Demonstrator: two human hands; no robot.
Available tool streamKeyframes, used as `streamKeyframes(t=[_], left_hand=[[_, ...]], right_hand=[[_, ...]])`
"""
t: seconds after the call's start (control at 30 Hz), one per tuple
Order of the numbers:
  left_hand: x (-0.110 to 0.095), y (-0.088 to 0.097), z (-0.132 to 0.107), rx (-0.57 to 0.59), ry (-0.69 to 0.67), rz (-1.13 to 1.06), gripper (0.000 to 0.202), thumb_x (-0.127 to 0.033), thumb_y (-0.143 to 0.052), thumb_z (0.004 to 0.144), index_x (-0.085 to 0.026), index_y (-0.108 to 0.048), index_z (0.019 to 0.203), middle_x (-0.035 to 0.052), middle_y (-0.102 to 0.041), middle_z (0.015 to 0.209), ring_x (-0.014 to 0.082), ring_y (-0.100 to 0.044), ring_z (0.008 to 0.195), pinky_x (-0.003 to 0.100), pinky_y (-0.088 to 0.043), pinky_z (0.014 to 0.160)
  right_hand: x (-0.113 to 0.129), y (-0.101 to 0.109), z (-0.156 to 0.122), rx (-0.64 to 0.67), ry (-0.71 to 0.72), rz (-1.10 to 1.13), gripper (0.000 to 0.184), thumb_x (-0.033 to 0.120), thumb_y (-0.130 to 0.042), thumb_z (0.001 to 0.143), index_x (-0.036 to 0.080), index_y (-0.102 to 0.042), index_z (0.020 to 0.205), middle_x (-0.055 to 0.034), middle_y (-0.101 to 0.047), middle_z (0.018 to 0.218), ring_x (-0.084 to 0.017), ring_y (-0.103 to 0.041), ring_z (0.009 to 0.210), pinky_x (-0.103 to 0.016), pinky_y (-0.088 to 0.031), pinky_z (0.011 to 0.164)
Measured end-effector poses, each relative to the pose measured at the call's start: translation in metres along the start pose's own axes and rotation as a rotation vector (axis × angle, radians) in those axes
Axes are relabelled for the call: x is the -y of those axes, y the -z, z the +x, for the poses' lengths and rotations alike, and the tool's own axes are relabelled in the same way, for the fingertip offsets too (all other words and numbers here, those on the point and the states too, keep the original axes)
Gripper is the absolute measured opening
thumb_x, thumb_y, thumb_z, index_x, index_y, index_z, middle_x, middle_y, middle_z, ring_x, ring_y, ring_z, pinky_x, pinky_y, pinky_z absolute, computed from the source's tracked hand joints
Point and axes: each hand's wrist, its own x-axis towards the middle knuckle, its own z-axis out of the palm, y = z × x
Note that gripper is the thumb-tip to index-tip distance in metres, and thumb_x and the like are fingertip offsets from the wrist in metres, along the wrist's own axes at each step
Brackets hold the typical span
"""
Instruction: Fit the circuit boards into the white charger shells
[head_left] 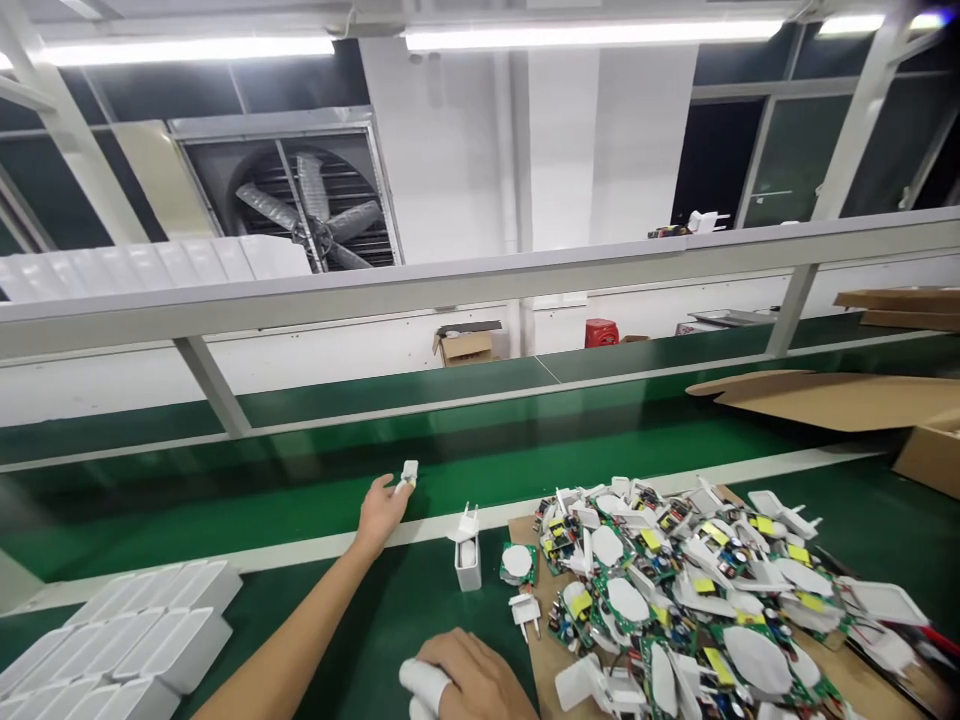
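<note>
My left hand (pixel 384 512) reaches out over the green conveyor belt, pinching a small white plastic piece (pixel 409 470) at its fingertips. Low in the view, my right hand (pixel 480 678) is curled above the green bench, a white cover on one digit; its fingertips are hidden, and so is anything in them. Just beyond it stands an open white charger housing (pixel 468 568) with a plug piece (pixel 469 522) at its top. To its right lie a round-faced circuit board (pixel 518 563) and a white two-pin plug piece (pixel 525 610).
A large heap of circuit boards and white plug parts (pixel 675 590) covers cardboard at the right. Rows of white housings (pixel 135 630) stand at the left. Cardboard (pixel 832 400) lies across the belt (pixel 300 490) at far right. A metal rail (pixel 480 285) spans above.
</note>
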Motion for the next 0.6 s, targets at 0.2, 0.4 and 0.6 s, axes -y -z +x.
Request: streamKeyframes(t=[0.2, 0.4, 0.6], left_hand=[[0.008, 0.051, -0.071, 0.203, -0.052, -0.164, 0.054, -0.059, -0.042, 0.104, -0.013, -0.071, 0.098, 0.0072, -0.074, 0.082, 0.0226, -0.073, 0.076, 0.032, -0.059, 0.067], [0.029, 0.074, -0.186, 0.509, -0.062, -0.049, 0.05, -0.062, -0.057, 0.093, -0.017, -0.077, 0.099, 0.0038, -0.075, 0.067, 0.0209, -0.068, 0.044, 0.027, -0.049, 0.041], [0.049, 0.141, -0.21, 0.021, -0.341, 0.268, 0.031, -0.051, -0.064, 0.095, -0.026, -0.076, 0.109, 0.0116, -0.074, 0.112, 0.0343, -0.068, 0.111, 0.046, -0.056, 0.096]], right_hand=[[0.022, 0.073, 0.028, -0.025, 0.09, -0.036, 0.058, 0.012, -0.053, 0.096, 0.023, -0.047, 0.153, -0.0142, -0.067, 0.137, -0.031, -0.068, 0.122, -0.047, -0.06, 0.102], [0.016, 0.068, 0.013, 0.144, 0.193, -0.039, 0.085, 0.023, -0.069, 0.092, 0.021, -0.029, 0.166, -0.0186, -0.064, 0.145, -0.039, -0.062, 0.133, -0.056, -0.058, 0.106], [0.008, 0.055, -0.006, 0.343, 0.154, -0.035, 0.06, 0.031, -0.07, 0.095, 0.02, -0.053, 0.151, -0.0161, -0.072, 0.132, -0.036, -0.07, 0.12, -0.053, -0.062, 0.099]])
